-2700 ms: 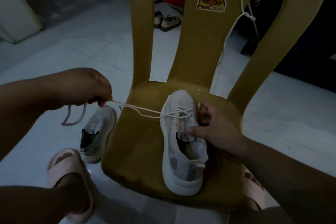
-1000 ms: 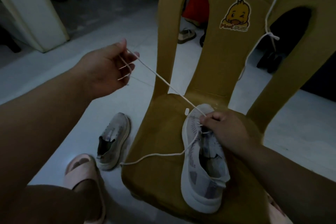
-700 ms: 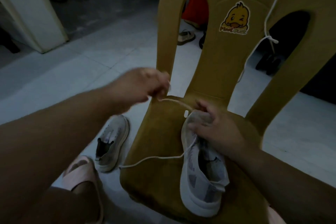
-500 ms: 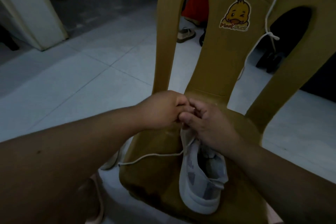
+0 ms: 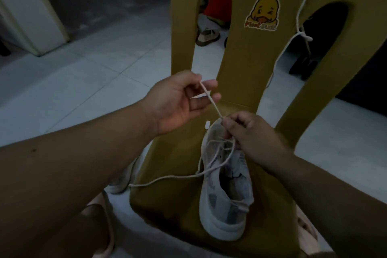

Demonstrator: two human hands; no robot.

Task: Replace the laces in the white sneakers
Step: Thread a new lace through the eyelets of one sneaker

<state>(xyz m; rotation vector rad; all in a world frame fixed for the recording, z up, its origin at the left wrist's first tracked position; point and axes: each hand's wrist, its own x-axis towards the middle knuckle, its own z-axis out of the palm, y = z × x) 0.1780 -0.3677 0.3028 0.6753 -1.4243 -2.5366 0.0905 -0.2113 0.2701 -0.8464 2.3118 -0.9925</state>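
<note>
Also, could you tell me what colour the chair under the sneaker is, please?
The chair is mustard yellow, seen clearly in the head view.

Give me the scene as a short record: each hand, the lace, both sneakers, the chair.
left hand: raised over the seat, holds the lace in its fingers
right hand: pinches the same lace at the toe of the sneaker
lace: taut between the hands; slack tail trails left across the seat
sneaker: on the seat, toe toward the backrest
chair: yellow, duck sticker; second lace hangs on its back
second sneaker: on the floor, mostly hidden by the left arm
</note>
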